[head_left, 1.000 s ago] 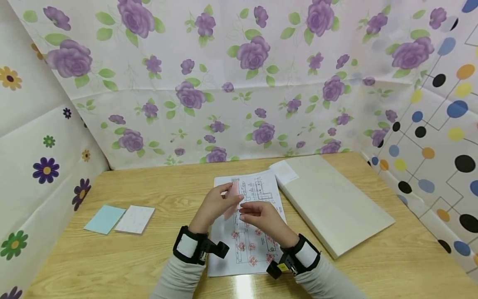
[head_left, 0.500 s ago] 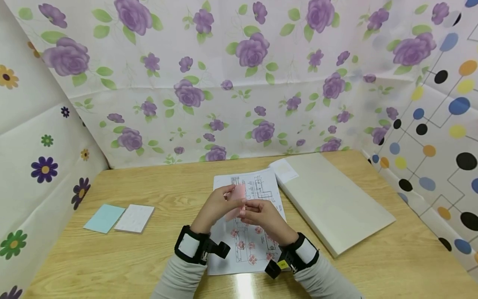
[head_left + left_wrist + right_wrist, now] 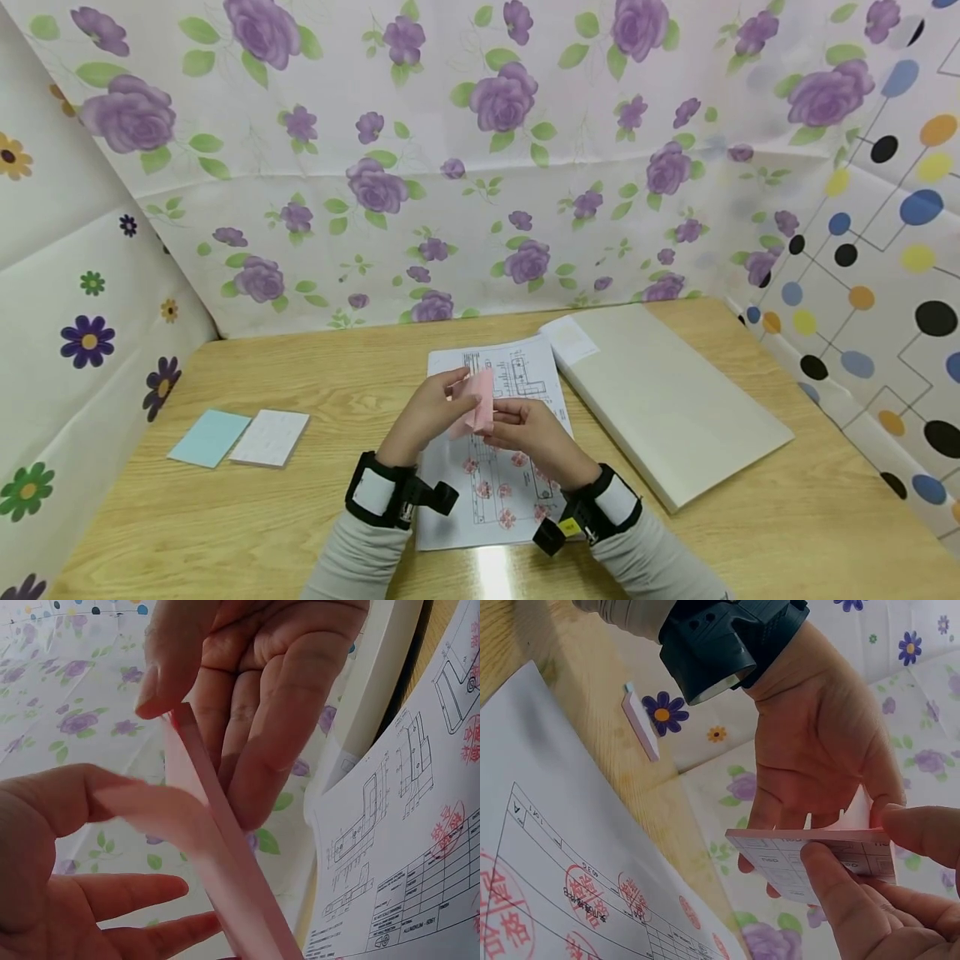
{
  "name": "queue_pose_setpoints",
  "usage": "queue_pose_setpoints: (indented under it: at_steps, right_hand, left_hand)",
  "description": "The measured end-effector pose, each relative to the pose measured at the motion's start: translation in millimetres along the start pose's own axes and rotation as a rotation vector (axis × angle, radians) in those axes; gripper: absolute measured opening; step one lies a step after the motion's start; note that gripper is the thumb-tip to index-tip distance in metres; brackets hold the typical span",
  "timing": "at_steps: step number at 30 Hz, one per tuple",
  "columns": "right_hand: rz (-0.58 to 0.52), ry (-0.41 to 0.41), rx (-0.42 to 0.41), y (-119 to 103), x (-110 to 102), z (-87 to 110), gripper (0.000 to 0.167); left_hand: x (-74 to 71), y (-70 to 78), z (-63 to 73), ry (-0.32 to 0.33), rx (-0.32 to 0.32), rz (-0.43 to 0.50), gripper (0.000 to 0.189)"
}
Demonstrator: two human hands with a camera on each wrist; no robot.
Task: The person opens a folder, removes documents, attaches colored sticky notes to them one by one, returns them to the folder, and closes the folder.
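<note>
Stretching broadly between the stamped drawing sheets (image 3: 446,533) and the blue pad (image 3: 210,438) and white pad (image 3: 271,437), the wood-grain tabletop (image 3: 352,371) gives room at left; a thick cream slab (image 3: 675,400) hems the right. Above the sheets, the left hand (image 3: 429,413) holds a pink paper pad (image 3: 486,396) between thumb and fingers; the right hand (image 3: 536,432) pinches its right side. Print covers one flat, straight-edged face.

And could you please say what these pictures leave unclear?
Head view: fine print on the drawing sheet, too small.
Left wrist view: lower end of the pink pad, cut off by the bottom edge.
Right wrist view: some of the pad's print, hidden by the right hand.
</note>
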State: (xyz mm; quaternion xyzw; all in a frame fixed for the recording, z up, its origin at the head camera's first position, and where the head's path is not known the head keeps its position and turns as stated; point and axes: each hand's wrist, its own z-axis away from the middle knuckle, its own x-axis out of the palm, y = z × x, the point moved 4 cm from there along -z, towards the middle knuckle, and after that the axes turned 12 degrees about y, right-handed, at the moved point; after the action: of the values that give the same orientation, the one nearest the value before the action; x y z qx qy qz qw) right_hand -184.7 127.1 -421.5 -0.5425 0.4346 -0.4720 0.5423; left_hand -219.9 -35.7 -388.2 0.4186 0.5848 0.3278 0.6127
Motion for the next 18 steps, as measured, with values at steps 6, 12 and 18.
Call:
queue_pose_setpoints:
  at_steps: [6,12,18]
  right_hand:
    - [-0.021,-0.002,-0.002,-1,0,1.2,0.048]
    - [-0.034,-0.002,0.007,0,1,1.4,0.052]
    - [-0.031,0.072,0.032,3,-1,-0.8,0.043]
  left_hand:
    - [4.9,0.6,1.0,0.011,0.024,0.029,0.058]
    - [9.3,0.3,2.6,0.031,0.070,0.041,0.048]
    - [17.3,2.8,4.2,0.035,0.116,0.019,0.036]
